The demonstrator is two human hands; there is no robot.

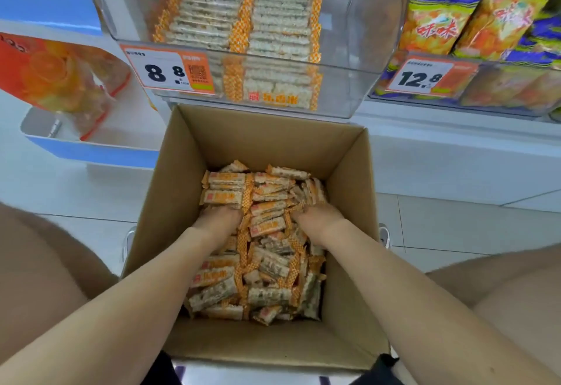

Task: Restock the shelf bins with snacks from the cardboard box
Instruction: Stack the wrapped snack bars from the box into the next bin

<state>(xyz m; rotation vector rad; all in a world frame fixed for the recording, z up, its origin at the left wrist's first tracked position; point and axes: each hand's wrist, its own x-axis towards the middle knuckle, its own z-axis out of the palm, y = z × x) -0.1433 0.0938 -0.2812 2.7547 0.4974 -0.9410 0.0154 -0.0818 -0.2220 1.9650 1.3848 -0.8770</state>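
Digging into the cardboard box [267, 141] with both hands: our left hand [217, 222] and right hand [318, 220] are sunk into the loose snack bars [267, 226], a clump between them. Fingers are buried, so we can't tell if they're curled or spread. The bars look light, crinkly and slippery, probably crumbly inside, so we'd scoop from underneath and squeeze gently. The clear bin [364, 50] just above sits partly stocked.

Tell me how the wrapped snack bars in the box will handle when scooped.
Probably light and stiff: the snack bars keep straight shapes in the loose heap. Glossy wrappers look slippery, so some may slide off. Puffed filling likely crushes.
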